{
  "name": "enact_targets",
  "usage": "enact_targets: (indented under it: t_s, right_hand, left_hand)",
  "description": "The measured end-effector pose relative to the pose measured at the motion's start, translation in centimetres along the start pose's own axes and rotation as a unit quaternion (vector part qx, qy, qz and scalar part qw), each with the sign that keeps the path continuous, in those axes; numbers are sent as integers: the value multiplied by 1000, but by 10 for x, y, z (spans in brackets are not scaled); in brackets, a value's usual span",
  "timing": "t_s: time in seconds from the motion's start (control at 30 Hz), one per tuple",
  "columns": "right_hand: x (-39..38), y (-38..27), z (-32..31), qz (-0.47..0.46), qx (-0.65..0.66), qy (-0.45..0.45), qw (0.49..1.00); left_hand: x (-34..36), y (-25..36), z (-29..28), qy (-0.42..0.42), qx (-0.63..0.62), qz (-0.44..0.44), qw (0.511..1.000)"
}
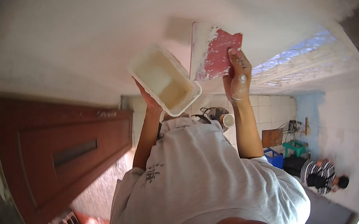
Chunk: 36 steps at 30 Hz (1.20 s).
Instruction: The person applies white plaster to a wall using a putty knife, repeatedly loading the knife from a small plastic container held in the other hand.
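Note:
My left hand (pixel 149 99) grips a white rectangular plastic tub (pixel 166 79) from its left side, its fingers partly hidden behind it. The tub is tilted so its inside shows, with a beige layer in the bottom. In my right hand (pixel 240 78) is a red putty spreader (pixel 221 51), thumb pressed on its face. White putty coats its left part and spots my thumb and wrist. Beyond both hands spreads a whitish plastered surface (pixel 100 36). The spreader's straight edge is close to it; whether they touch I cannot tell.
At the left is a brown wooden door (pixel 69 145). A patterned bluish opening (pixel 296 59) is at the right. Lower right, a person in a striped top (pixel 318 175) sits near a green stool (pixel 294 147) and a blue stool (pixel 274 158). A pale cup (pixel 228 120) shows below my hands.

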State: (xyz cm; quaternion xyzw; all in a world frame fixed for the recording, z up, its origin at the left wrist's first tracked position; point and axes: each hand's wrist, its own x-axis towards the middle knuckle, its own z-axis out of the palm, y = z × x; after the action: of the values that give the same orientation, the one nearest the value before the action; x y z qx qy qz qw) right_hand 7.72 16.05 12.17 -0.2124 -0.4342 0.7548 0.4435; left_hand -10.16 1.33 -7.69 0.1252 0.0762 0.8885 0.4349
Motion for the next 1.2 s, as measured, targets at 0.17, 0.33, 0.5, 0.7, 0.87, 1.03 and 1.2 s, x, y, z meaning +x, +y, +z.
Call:
enact_targets:
  t_s: [0.17,0.33,0.5,0.7,0.87,1.03,1.2]
  right_hand:
    - [21,-59,-24,35,-79,-82,993]
    - [33,-72,-11,-21,-292,-241,925]
    - [34,-36,-4,-78,-430,-380,815]
    - [37,-1,3,20,-486,-427,762]
    - [24,34,7,-30,-493,-402,771]
    - [19,54,12,-104,-452,-381,800]
    - [20,54,13,-34,-515,-409,753]
  left_hand:
    - [-4,-46,62,147,12,119,982]
    - [11,-53,96,165,429,281,843]
    - [-1,-54,97,282,255,211,900]
    - [-9,-47,92,276,303,199,890]
    - [-7,-49,95,296,240,190,905]
    - [-10,-50,61,275,283,185,900]
    - [-5,-48,83,301,212,167,915]
